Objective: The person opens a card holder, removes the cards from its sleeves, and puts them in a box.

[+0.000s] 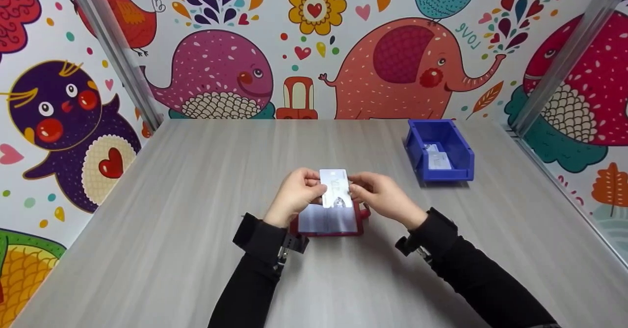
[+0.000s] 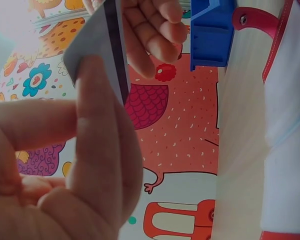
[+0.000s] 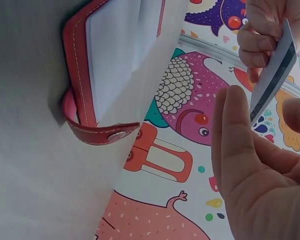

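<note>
My left hand (image 1: pixel 294 195) pinches a white plastic card (image 1: pixel 335 183) by its left edge, thumb on one face. A dark stripe runs along the card's other side in the left wrist view. At the card's right edge is my right hand (image 1: pixel 387 196); in the right wrist view its thumb stands apart from its fingers (image 3: pixel 237 130), which are close to the card. Whether they touch it, I cannot tell. Below the card lies an open red card holder (image 1: pixel 294 227) with pale sleeves; a red snap strap (image 3: pixel 102 134) sticks out from its edge.
A blue bin (image 1: pixel 461 175) with several white cards (image 1: pixel 438 161) inside stands at the back right of the pale wood-look table (image 1: pixel 196 181). Walls (image 1: pixel 314 48) printed with cartoon animals close off the back and sides, with metal posts at the corners.
</note>
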Demonstrator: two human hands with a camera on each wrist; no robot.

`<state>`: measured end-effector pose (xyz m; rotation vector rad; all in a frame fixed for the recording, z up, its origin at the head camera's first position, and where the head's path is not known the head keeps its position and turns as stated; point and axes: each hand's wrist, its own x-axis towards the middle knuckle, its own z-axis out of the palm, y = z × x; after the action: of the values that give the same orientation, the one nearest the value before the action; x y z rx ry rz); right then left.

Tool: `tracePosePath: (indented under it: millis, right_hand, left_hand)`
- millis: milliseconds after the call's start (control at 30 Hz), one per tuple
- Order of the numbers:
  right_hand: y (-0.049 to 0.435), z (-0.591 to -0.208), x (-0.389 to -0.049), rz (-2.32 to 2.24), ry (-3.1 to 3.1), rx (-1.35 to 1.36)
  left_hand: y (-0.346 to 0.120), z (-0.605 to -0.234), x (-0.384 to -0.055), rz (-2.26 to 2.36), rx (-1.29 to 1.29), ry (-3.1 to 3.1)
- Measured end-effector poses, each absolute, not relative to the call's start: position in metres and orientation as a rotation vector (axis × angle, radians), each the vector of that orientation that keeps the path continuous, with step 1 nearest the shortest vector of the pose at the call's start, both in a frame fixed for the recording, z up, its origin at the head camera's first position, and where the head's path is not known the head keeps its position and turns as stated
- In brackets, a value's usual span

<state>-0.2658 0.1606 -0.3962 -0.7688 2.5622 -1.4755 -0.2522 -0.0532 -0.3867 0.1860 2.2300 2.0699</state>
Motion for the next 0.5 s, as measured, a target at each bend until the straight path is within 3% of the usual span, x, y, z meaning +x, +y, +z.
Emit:
tracePosePath:
  millis: [500]
  right_hand:
    - [0.1565, -0.3964, -0.2641, -1.455, 2.626, -0.709]
  left_hand:
    - [-0.0465, -0.3891, -0.2500, 2.010, 0.217, 2.280]
